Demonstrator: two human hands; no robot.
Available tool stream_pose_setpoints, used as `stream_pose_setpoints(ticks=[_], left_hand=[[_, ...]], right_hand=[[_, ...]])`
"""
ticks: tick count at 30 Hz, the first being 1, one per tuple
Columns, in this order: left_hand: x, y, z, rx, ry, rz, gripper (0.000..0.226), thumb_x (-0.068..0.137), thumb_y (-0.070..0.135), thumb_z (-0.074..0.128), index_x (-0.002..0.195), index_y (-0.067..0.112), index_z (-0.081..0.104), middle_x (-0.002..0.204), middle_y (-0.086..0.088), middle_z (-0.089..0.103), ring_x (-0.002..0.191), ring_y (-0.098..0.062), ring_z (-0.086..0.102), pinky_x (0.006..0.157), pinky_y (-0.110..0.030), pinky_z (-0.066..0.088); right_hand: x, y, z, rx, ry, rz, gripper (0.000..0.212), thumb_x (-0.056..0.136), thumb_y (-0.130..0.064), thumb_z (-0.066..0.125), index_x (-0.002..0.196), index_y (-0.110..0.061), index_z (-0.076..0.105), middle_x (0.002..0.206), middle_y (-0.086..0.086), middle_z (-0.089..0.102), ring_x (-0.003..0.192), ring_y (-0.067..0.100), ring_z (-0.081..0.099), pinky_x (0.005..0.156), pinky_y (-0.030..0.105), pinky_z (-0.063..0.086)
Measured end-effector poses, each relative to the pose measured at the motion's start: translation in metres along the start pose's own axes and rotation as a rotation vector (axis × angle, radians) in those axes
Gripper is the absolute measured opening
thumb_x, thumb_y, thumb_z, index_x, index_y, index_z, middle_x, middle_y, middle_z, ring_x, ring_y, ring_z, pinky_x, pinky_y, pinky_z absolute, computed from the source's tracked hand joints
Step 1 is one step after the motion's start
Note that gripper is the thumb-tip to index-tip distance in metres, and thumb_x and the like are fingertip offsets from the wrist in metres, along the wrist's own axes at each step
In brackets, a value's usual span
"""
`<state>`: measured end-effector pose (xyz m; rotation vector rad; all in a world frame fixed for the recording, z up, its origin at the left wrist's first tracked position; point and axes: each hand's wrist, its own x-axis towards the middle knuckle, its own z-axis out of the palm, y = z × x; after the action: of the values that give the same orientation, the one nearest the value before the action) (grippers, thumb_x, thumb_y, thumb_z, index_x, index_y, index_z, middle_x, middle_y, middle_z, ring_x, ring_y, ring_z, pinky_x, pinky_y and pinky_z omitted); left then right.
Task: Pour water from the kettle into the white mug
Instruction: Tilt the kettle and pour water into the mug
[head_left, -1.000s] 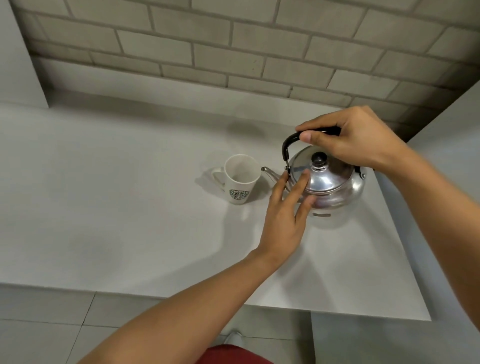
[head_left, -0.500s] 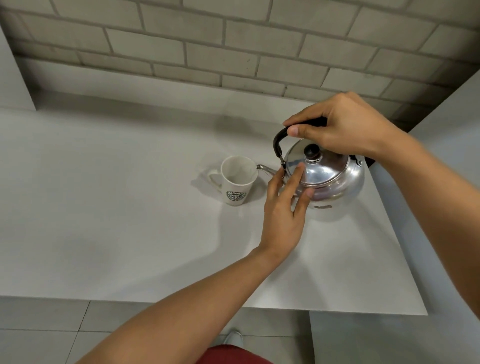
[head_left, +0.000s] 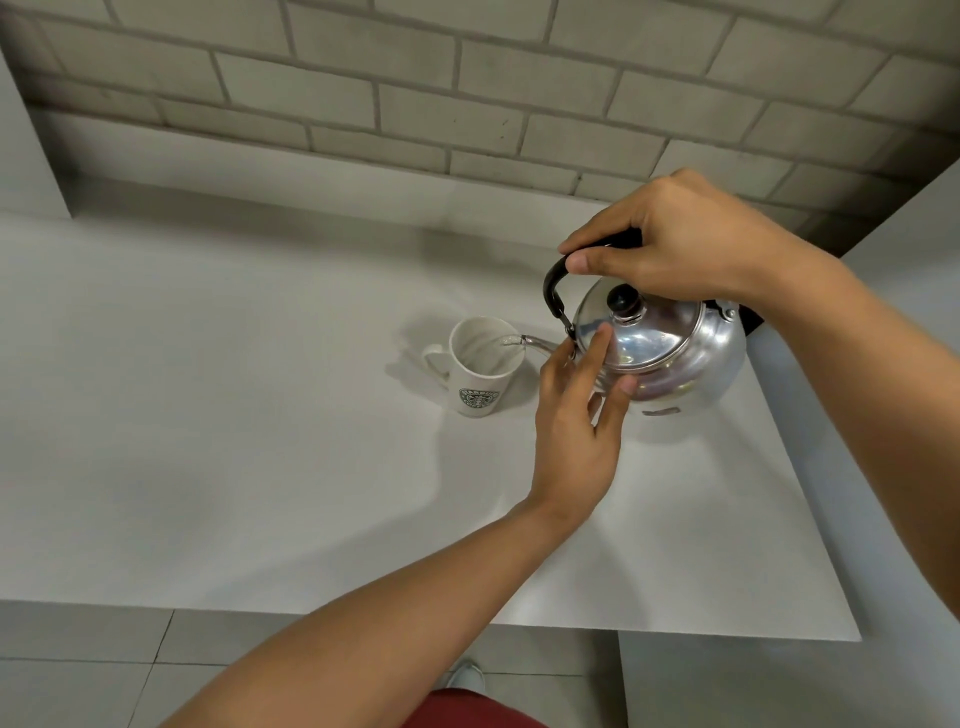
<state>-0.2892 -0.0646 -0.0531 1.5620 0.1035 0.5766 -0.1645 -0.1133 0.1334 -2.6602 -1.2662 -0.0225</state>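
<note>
Head view: the right hand (head_left: 691, 244) is closed around the black handle (head_left: 555, 283) of the kettle (head_left: 670, 353), which has tipped further toward the mug (head_left: 480, 371) than a second ago. Its spout (head_left: 535, 342) now reaches over the mug's rim, and water appears to be running in, so pouring has probably begun. The left hand (head_left: 576, 415) lies open, fingers (head_left: 589, 358) steadying the lid (head_left: 634, 332) as before, grasping nothing. The mug stands upright on the pale grey worktop (head_left: 234, 441), left of the kettle. Behind runs a grey brick wall (head_left: 467, 78); tiled floor (head_left: 78, 670) shows below.
</note>
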Motion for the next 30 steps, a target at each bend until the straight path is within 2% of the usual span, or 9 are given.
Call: stream_pose_setpoints(ticks=[3,6,10,11,15,23,30], left_hand=[[0.000,0.002,0.001,0.010,0.001,-0.008,0.052,0.105,0.015,0.063,0.154,0.020,0.047,0.149,-0.010,0.042,0.133,0.026,0.031,0.102,0.001,0.036],[0.000,0.003,0.002,0.013,0.002,-0.008,0.052,0.105,0.016,0.062,0.154,0.021,0.046,0.150,-0.011,0.041,0.133,0.028,0.029,0.102,0.002,0.036],[0.001,0.004,0.003,-0.030,-0.008,-0.029,0.054,0.105,0.018,0.062,0.155,0.027,0.045,0.151,-0.007,0.039,0.136,0.023,0.029,0.108,-0.016,0.048],[0.001,0.004,0.003,-0.036,-0.011,-0.031,0.054,0.105,0.019,0.062,0.155,0.027,0.045,0.151,-0.006,0.039,0.136,0.023,0.030,0.108,-0.016,0.048],[0.001,0.004,0.002,-0.021,-0.015,-0.042,0.054,0.105,0.019,0.063,0.155,0.028,0.045,0.151,-0.007,0.039,0.131,0.028,0.030,0.103,-0.005,0.044],[0.000,0.006,0.003,-0.015,-0.016,-0.058,0.053,0.104,0.019,0.064,0.154,0.027,0.046,0.148,-0.003,0.039,0.130,0.029,0.031,0.099,0.000,0.041],[-0.001,0.008,0.003,0.017,-0.003,-0.046,0.053,0.104,0.016,0.065,0.154,0.022,0.048,0.147,-0.010,0.041,0.130,0.030,0.030,0.096,0.009,0.031]], right_hand=[[0.000,-0.002,-0.002,-0.002,-0.017,0.001,0.023,0.094,-0.044,0.069,0.114,-0.038,0.079,0.112,-0.019,0.077,0.101,-0.001,0.065,0.087,0.025,0.049],[0.001,-0.002,-0.004,-0.001,-0.019,0.005,0.022,0.094,-0.043,0.070,0.114,-0.037,0.079,0.113,-0.018,0.077,0.100,-0.001,0.065,0.087,0.024,0.048],[0.003,-0.004,-0.005,-0.017,-0.018,0.003,0.022,0.094,-0.043,0.071,0.113,-0.035,0.080,0.111,-0.016,0.078,0.093,-0.005,0.060,0.084,0.023,0.046],[0.003,-0.005,-0.006,-0.017,-0.019,0.000,0.022,0.094,-0.043,0.071,0.113,-0.035,0.080,0.110,-0.016,0.078,0.094,-0.004,0.061,0.085,0.025,0.048],[0.002,-0.008,-0.006,-0.023,-0.023,0.000,0.022,0.094,-0.043,0.071,0.112,-0.035,0.080,0.108,-0.015,0.079,0.099,0.007,0.070,0.089,0.035,0.055],[0.002,-0.011,-0.009,-0.022,-0.032,0.018,0.024,0.094,-0.045,0.070,0.113,-0.035,0.080,0.109,-0.015,0.079,0.101,0.009,0.071,0.089,0.038,0.056],[0.000,-0.014,-0.009,-0.023,-0.040,0.012,0.024,0.094,-0.043,0.071,0.113,-0.032,0.080,0.111,-0.013,0.079,0.106,0.010,0.071,0.093,0.039,0.055]])
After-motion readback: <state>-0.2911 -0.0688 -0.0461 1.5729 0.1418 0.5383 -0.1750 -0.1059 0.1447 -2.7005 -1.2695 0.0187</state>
